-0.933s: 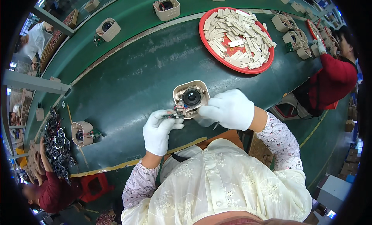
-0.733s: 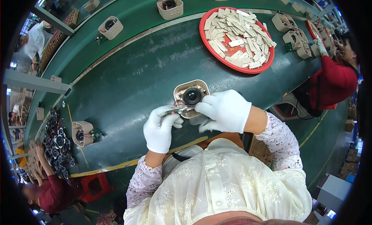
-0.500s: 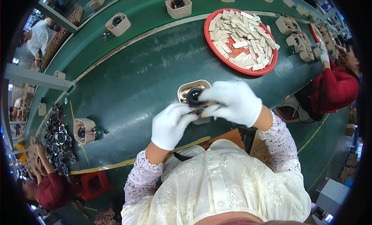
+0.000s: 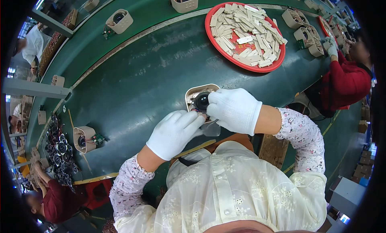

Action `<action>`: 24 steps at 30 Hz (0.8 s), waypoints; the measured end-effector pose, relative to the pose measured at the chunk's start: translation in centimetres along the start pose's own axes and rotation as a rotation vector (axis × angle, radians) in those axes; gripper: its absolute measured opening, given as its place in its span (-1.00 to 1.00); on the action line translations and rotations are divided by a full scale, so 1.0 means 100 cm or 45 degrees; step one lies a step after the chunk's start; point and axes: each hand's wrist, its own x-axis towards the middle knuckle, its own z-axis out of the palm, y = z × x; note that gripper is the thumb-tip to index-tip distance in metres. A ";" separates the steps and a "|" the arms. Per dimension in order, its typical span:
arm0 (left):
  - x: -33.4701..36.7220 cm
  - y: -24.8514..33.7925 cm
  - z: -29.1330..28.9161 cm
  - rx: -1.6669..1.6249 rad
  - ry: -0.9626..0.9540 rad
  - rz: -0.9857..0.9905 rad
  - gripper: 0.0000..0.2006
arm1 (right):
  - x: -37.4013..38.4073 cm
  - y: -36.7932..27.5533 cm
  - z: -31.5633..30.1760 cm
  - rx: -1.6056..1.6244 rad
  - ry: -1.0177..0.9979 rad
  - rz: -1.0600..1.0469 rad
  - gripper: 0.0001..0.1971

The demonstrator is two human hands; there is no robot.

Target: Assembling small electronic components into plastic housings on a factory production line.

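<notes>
From where I stand, the workshop is a long green bench (image 4: 132, 80) with a green conveyor (image 4: 150, 18) along its far side. On the conveyor sit beige housings, among them one at far left (image 4: 119, 21) and another at far centre (image 4: 184, 2), each with a dark round speaker inside. A big round red tray (image 4: 208, 26) stands right of centre on the far part of the bench, heaped with pale flat strips (image 4: 251, 42). More housings (image 4: 305, 36) cluster just to the right of it.

At the middle of the bench's near side is an open beige housing (image 4: 197, 88), its black speaker (image 4: 202, 101) face up. The worker leans over it with both gloved hands. The left hand (image 4: 175, 131) has its fingers bent together at the near left edge; I can't tell whether they grip anything. The right hand (image 4: 234, 109) curls over the right side of the speaker, fingertips bunched, and what they hold, if anything, is hidden from me. A clear greyish piece (image 4: 212, 129) shows just on the near side of the hands.

Off to the left, another housing (image 4: 82, 138) lies beside a green circuit board (image 4: 97, 139), and farther left is a pile of loose speakers (image 4: 60, 150). Co-workers in red sit at right (image 4: 345, 82) and near left (image 4: 58, 201).
</notes>
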 end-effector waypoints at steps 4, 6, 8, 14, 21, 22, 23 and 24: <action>-0.006 -0.006 0.012 -0.047 0.063 -0.027 -0.65 | -0.003 0.005 0.004 0.179 0.094 0.072 -0.89; -0.006 -0.006 0.021 -0.200 0.145 -0.124 -0.64 | -0.005 0.005 0.010 0.345 0.164 0.160 -0.89; -0.008 -0.008 0.021 -0.153 0.114 -0.087 -0.62 | -0.007 0.010 0.021 0.330 0.299 0.082 -0.90; -0.002 -0.002 0.015 0.019 0.035 0.014 -0.61 | -0.004 0.006 0.002 0.155 0.038 -0.008 -0.90; 0.006 -0.005 0.016 -0.101 -0.033 -0.100 -0.52 | -0.007 0.002 0.008 0.068 -0.033 -0.075 -0.92; 0.009 -0.004 0.014 -0.247 -0.051 -0.206 -0.49 | -0.008 0.003 0.010 0.069 0.008 -0.101 -0.93; 0.012 0.000 0.012 -0.392 -0.062 -0.319 -0.45 | -0.012 0.006 0.014 0.067 0.046 -0.134 -0.93; 0.014 0.002 0.012 -0.538 -0.073 -0.432 -0.42 | -0.014 0.008 0.015 0.065 0.083 -0.168 -0.93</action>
